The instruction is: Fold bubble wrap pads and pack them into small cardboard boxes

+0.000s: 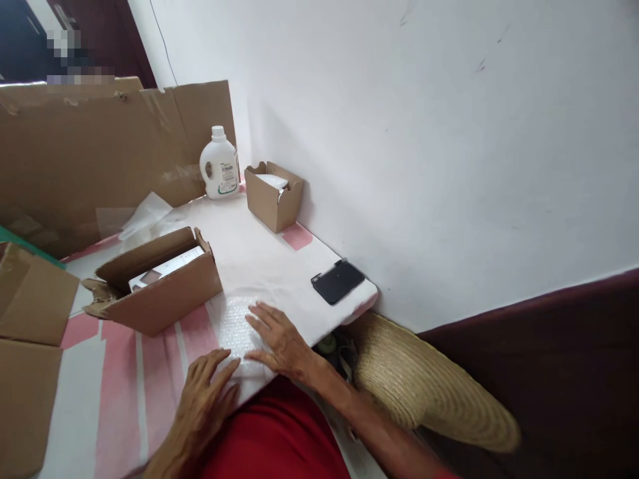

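Note:
A clear sheet of bubble wrap [235,327] lies flat at the near edge of the table. My right hand [282,342] rests on its right side with the fingers stretched out. At its lower left is my left hand [207,392], fingers apart, the tips touching the near edge of the wrap. Neither hand grips anything. Just beyond my left hand stands an open cardboard box [164,303], with a white printed box [167,268] inside it.
A black flat device [338,282] lies near the right table corner. Farther back are a small cardboard box [272,206] and a white jug [220,166]. Clear plastic bags [147,216] lie by a cardboard panel [124,140]. Large cartons [30,359] stand left; a woven straw item [419,379] sits below right.

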Demonstrator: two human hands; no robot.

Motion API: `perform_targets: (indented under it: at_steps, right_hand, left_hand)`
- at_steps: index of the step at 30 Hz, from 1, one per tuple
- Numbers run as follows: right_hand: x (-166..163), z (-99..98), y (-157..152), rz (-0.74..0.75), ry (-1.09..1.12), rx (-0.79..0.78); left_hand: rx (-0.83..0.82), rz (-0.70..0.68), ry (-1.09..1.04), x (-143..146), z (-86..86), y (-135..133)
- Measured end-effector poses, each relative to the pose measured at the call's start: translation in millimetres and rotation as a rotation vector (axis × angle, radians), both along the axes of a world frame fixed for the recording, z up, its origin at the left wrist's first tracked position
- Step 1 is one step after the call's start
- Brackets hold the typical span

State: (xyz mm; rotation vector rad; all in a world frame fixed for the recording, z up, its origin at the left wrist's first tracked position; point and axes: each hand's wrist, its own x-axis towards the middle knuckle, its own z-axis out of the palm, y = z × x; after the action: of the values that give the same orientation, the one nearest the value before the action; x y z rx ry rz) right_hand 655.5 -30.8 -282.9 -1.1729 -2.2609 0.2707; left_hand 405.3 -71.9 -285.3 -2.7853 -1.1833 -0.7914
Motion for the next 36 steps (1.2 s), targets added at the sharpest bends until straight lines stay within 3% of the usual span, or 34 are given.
perform_targets:
  at_steps: [3,7,10,13,16,19,24,28,31,33,36]
  right_hand:
    - [9,-1.5,-20,0.163,-0.064,-0.030]
    - [8,-7.4,-30,0.169,-0.136,-0.067]
    - [7,-3.7,-32,0.188,-0.041,-0.057]
    - [7,1.6,-35,0.174,0.143,-0.106]
    - [4,2.2,-33,0.005,0.348,-0.221]
    - [-2,-0.8,-23,-0.159,0.425,-0.345]
    - [-11,-8.4,-7,-0.314,0.363,-0.415]
    - [-15,-11.3,-6,-0.381,0.309,-0.414]
    - [-19,-7.7,-11,-0.450,0.187,-0.230]
    - [-20,-5.3,-16,-0.347,0.108,-0.121]
    - [-17,-7.4,-22,-0.135,-0.011,-0.106]
  left_hand:
    - [0.029,-0.081,0.081,-9,-1.3,12]
    - [0.073,-0.195,0.173,-10,5.7,21]
    - [0.004,-0.202,0.076,-4,21.6,20]
    - [-0.209,-0.114,-0.103,1,39.5,19]
    - [-0.392,0.039,-0.244,4,48.6,24]
    - [-0.444,0.166,-0.310,8,47.9,37]
    - [-0.172,0.268,-0.338,17,38.5,43]
    - [-0.110,0.072,-0.092,28,13.6,30]
    - [-0.093,0.045,0.065,36,-12.5,22]
    - [-0.089,0.059,0.103,37,-25.3,18]
    - [-0.096,0.063,0.109,36,-31.8,18]
